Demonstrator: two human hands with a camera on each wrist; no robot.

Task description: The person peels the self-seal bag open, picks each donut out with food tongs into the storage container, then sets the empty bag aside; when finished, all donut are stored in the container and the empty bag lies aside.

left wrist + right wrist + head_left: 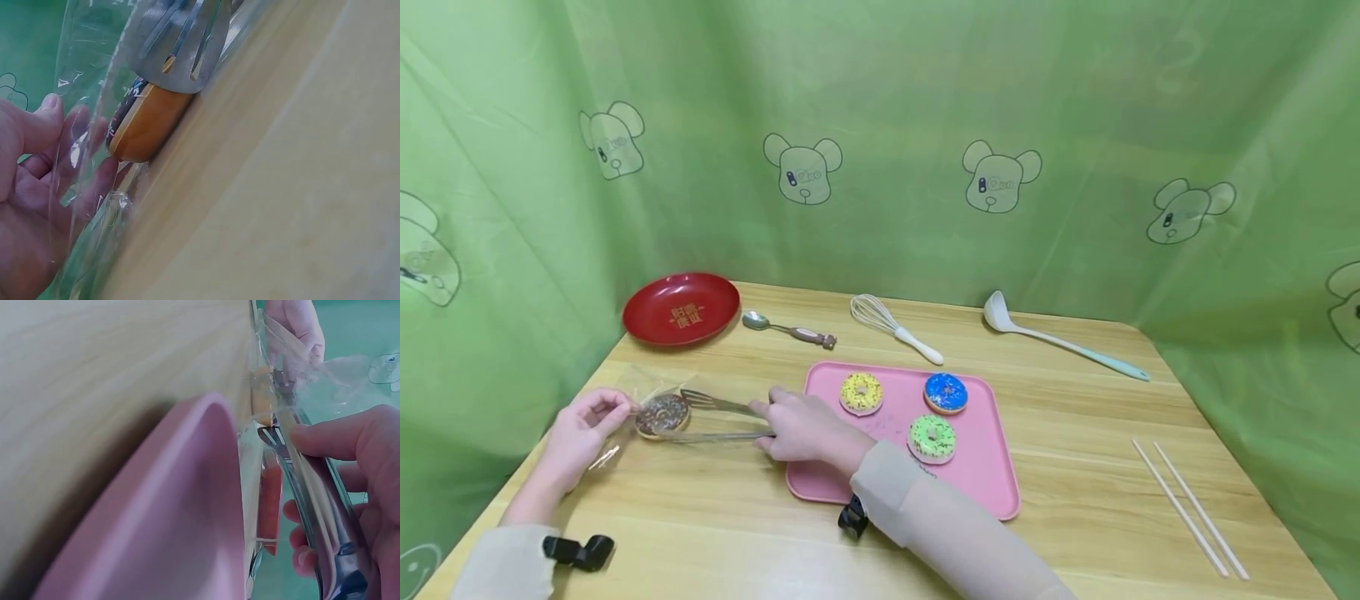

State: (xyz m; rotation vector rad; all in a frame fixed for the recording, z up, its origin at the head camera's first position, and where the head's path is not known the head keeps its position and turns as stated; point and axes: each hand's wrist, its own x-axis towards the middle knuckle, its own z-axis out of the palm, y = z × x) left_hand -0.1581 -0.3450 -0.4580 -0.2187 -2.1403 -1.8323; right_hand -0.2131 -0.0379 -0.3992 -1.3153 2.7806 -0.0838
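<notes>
A brown doughnut (662, 414) with a chocolate-like top lies at the table's left, in or under a clear plastic bag (643, 381). My left hand (578, 435) pinches the edge of that bag between thumb and fingers, just left of the doughnut. In my right hand (805, 427) are metal tongs (718, 405), gripped by their arms and reaching leftward. The two tong ends stand apart on either side of the doughnut. A slotted tong head (181, 47) overlaps the doughnut (147, 122) in the left wrist view; how firmly it presses cannot be told.
A pink tray (977, 467) holds yellow (861, 393), blue (946, 393) and green (932, 439) doughnuts, partly under my right forearm. Behind lie a red plate (647, 312), spoon (805, 334), whisk (895, 327) and ladle (1060, 340). Chopsticks (1191, 508) lie at right.
</notes>
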